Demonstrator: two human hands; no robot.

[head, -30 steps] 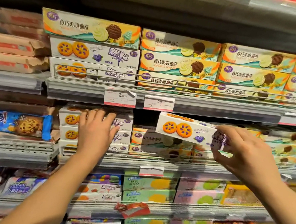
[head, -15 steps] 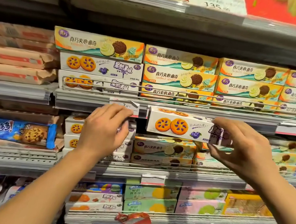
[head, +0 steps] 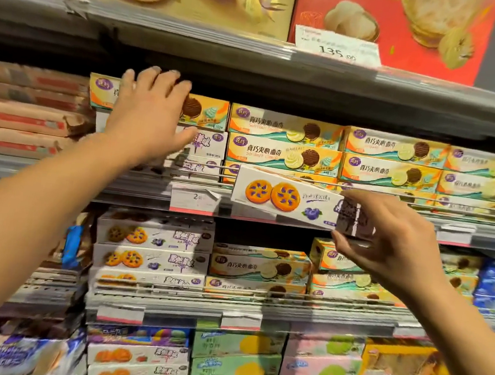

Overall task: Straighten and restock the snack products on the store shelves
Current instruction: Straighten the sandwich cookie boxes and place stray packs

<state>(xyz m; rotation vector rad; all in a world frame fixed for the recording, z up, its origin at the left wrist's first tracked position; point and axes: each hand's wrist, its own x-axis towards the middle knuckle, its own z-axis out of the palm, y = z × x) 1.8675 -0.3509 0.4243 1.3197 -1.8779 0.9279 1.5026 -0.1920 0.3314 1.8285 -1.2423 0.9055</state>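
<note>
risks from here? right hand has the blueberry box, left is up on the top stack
1. The right hand pinches the white blueberry cookie box by one end only, and it tilts; it could slip or twist out.
2. The left hand lies on the yellow sandwich cookie box topping its stack; a push might shove it back or skew it.
</note>
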